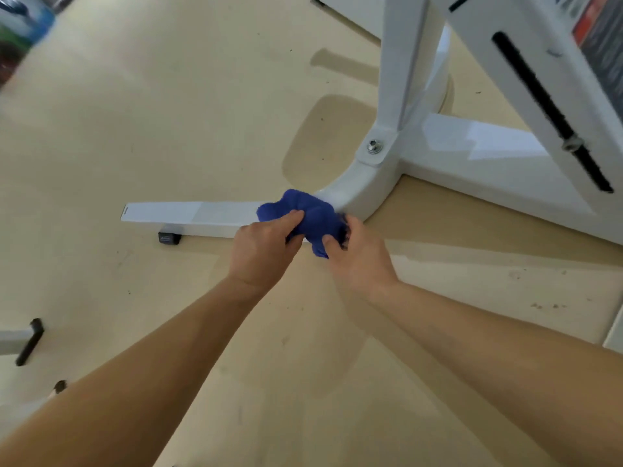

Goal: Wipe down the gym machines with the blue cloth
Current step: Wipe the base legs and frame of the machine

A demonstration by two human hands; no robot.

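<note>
Hands — left hand (261, 249), right hand (354, 256) — grip blue cloth (312, 214).

Blurred, edge-cut label (601, 35) on the gym machine (488, 156)

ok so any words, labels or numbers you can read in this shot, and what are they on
Nothing here reads clearly.
Red and grey sticker on the white machine frame: has print, too blurred to read.
Black foot under the base bar: faint mark, too small to read.
Blue cloth, gripped by the left hand and right hand: no print visible.
</note>
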